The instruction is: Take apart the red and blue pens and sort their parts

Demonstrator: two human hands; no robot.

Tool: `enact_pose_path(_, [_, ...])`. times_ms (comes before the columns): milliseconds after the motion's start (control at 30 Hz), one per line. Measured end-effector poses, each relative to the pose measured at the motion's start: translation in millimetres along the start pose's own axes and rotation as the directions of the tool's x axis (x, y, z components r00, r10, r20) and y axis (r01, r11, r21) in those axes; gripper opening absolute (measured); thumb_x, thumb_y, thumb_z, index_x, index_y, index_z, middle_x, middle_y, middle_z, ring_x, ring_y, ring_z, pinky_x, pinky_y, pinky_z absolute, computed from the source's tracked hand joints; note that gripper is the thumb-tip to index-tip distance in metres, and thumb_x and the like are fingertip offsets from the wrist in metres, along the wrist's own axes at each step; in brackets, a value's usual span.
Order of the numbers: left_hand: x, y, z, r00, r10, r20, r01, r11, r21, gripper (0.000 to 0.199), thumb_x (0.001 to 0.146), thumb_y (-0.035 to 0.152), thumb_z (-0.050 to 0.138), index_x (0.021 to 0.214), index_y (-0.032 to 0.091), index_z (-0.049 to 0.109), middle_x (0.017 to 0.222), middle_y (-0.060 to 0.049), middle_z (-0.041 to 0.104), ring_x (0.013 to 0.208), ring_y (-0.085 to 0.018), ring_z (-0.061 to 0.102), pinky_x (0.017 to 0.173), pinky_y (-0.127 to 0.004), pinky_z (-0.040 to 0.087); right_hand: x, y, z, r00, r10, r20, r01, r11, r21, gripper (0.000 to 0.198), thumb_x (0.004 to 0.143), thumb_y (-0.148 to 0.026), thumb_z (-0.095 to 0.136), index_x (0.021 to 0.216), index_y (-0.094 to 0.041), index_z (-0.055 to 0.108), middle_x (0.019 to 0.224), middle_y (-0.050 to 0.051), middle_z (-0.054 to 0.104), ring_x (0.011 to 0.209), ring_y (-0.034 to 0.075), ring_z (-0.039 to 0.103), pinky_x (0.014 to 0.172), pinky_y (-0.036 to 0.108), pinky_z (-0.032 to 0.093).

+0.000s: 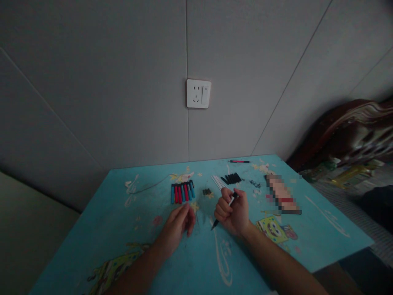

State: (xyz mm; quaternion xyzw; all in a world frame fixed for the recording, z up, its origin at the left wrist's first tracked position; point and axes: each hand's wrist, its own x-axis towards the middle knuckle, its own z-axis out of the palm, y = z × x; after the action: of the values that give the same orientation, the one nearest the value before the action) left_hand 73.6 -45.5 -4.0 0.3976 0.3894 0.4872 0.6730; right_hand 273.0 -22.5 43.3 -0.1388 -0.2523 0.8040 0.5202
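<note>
My right hand (235,213) is closed around a slim pen (215,223) with a white middle and black ends. Its dark pointed end slants down to the left over the table, and its other end shows by the thumb. To the left, my left hand (176,225) has its fingers curled in; whatever may be between them is hidden. Just beyond that hand lies a row of red and blue pen barrels (183,192) with black ends. Small black pieces (207,191) sit between this row and my right hand. White thin sticks (217,181) lie behind the right hand.
Several black caps or tubes (231,178) lie beside the white sticks, with small dark bits (254,184) to their right. A red and black pen (238,161) rests near the wall. A blurred flat object (282,194) lies right on the blue table (129,221). A socket (198,94) is on the wall.
</note>
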Motion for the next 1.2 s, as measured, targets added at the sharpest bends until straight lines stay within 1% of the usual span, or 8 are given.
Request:
enact_pose_path(133, [1, -1, -2, 1.0, -0.001, 0.018, 0.001, 0.999, 0.045, 0.041, 0.093, 0.052, 0.052, 0.077, 0.014, 0.057, 0.059, 0.001, 0.054, 0.047, -0.008, 0.046, 0.045, -0.019, 0.033, -2, -2, 6, 0.999, -0.029, -0.021, 0.03, 0.999, 0.039, 0.048, 0.089, -0.067, 0.042, 0.071, -0.023, 0.043, 0.048, -0.01, 0.019, 0.041, 0.008, 0.01, 0.04, 0.02, 0.018])
enact_pose_path(267, [1, 0, -1, 1.0, -0.008, 0.03, 0.007, 1.0, 0.03, 0.04, 0.092, 0.051, 0.053, 0.077, 0.014, 0.057, 0.061, 0.001, 0.054, 0.046, -0.008, 0.047, 0.043, -0.019, 0.032, -1, -1, 9, 1.0, 0.029, -0.008, -0.029, 0.999, 0.023, 0.048, 0.09, -0.067, 0.039, 0.077, -0.022, 0.05, 0.052, -0.009, 0.023, 0.043, 0.007, 0.012, 0.042, 0.021, 0.019])
enact_pose_path(467, [1, 1, 0, 0.999, -0.02, 0.044, 0.018, 0.999, 0.032, 0.04, 0.09, 0.052, 0.055, 0.076, 0.015, 0.055, 0.062, 0.002, 0.055, 0.045, -0.007, 0.046, 0.042, -0.019, 0.033, -1, 5, 5, 0.994, 0.068, 0.088, -0.066, 0.998, -0.022, 0.041, 0.084, -0.051, 0.049, 0.059, -0.02, 0.04, 0.047, -0.008, 0.023, 0.041, 0.008, 0.017, 0.043, 0.022, 0.021])
enact_pose_path(600, [0, 2, 0, 0.998, -0.009, 0.067, 0.006, 0.999, 0.042, 0.038, 0.093, 0.049, 0.053, 0.077, 0.015, 0.055, 0.063, 0.002, 0.055, 0.046, -0.007, 0.047, 0.043, -0.019, 0.033, -2, 5, 6, 0.997, 0.061, 0.047, -0.061, 0.998, 0.005, 0.04, 0.086, -0.051, 0.046, 0.061, -0.02, 0.041, 0.048, -0.008, 0.023, 0.041, 0.008, 0.016, 0.042, 0.022, 0.021])
enact_pose_path(733, [0, 2, 0, 0.997, -0.018, 0.074, 0.015, 0.999, 0.046, 0.037, 0.093, 0.047, 0.053, 0.076, 0.015, 0.055, 0.063, 0.002, 0.054, 0.047, -0.007, 0.047, 0.043, -0.019, 0.033, -2, 5, 5, 0.994, 0.07, 0.086, -0.073, 0.997, 0.031, 0.037, 0.084, -0.048, 0.048, 0.06, -0.021, 0.041, 0.046, -0.009, 0.021, 0.04, 0.008, 0.015, 0.04, 0.022, 0.02])
enact_pose_path(867, [1, 0, -2, 0.995, -0.017, 0.094, 0.011, 0.998, 0.068, 0.038, 0.094, 0.048, 0.051, 0.075, 0.015, 0.055, 0.063, 0.001, 0.053, 0.047, -0.008, 0.046, 0.043, -0.02, 0.032, -2, 5, 3, 0.997, 0.053, 0.054, -0.056, 0.997, 0.059, 0.037, 0.087, -0.048, 0.044, 0.061, -0.021, 0.042, 0.048, -0.008, 0.021, 0.041, 0.008, 0.014, 0.04, 0.021, 0.02])
enact_pose_path(1033, [-2, 1, 3, 0.99, 0.056, 0.13, -0.091, 0.955, 0.282, 0.038, 0.096, 0.048, 0.047, 0.078, 0.015, 0.057, 0.067, 0.0, 0.055, 0.056, -0.011, 0.05, 0.052, -0.022, 0.038, -4, 3, 5, 0.998, 0.021, 0.058, -0.025, 0.998, 0.064, 0.041, 0.088, -0.05, 0.046, 0.06, -0.02, 0.043, 0.048, -0.008, 0.019, 0.041, 0.008, 0.013, 0.04, 0.021, 0.019])
enact_pose_path(1200, [-15, 10, 17, 0.948, 0.164, 0.274, -0.301, 0.744, 0.597, 0.029, 0.098, 0.039, 0.046, 0.094, 0.017, 0.065, 0.089, -0.005, 0.065, 0.082, -0.016, 0.058, 0.074, -0.026, 0.043, -3, 5, 13, 1.0, -0.011, 0.001, 0.011, 0.999, 0.048, 0.042, 0.094, -0.054, 0.04, 0.074, -0.02, 0.053, 0.056, -0.006, 0.029, 0.045, 0.008, 0.02, 0.044, 0.02, 0.024])
